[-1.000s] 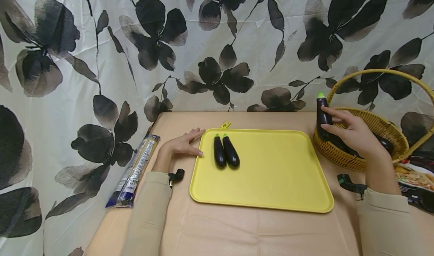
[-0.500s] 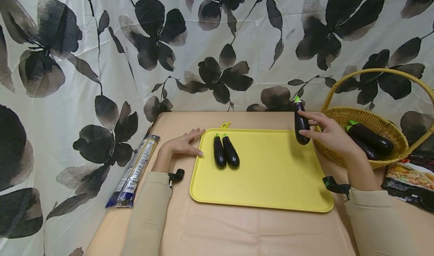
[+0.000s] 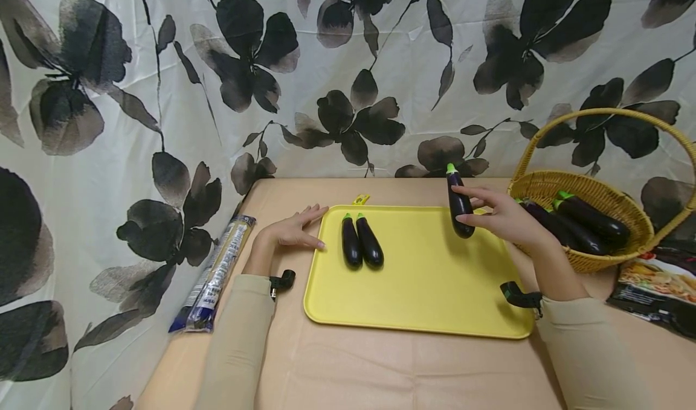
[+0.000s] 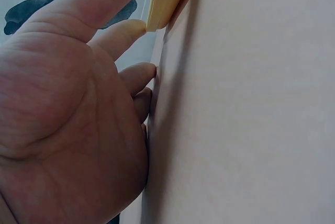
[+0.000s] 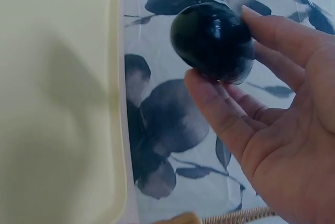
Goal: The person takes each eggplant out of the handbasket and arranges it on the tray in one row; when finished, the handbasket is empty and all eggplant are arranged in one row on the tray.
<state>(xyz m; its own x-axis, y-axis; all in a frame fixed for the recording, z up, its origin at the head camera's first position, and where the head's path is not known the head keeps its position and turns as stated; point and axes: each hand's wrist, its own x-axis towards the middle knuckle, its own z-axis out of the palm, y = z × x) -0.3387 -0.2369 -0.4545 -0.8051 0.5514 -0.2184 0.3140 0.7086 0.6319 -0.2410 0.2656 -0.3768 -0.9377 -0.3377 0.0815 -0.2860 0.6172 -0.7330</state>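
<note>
While your left hand (image 3: 290,232) lies flat at the tray's (image 3: 424,301) left edge, your right hand (image 3: 502,220) pinches the eggplant (image 3: 459,203) upright, right of centre.

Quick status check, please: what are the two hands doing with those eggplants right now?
Right hand holds an eggplant above the yellow tray. Left hand flat at the tray's left edge. Two eggplants already on it. Nothing in the way.

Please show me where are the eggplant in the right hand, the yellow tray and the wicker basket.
held eggplant (image 3: 460,208), head view, middle of its dark body.
yellow tray (image 3: 435,289), head view, bare floor of the tray.
wicker basket (image 3: 592,260), head view, woven front wall.
</note>
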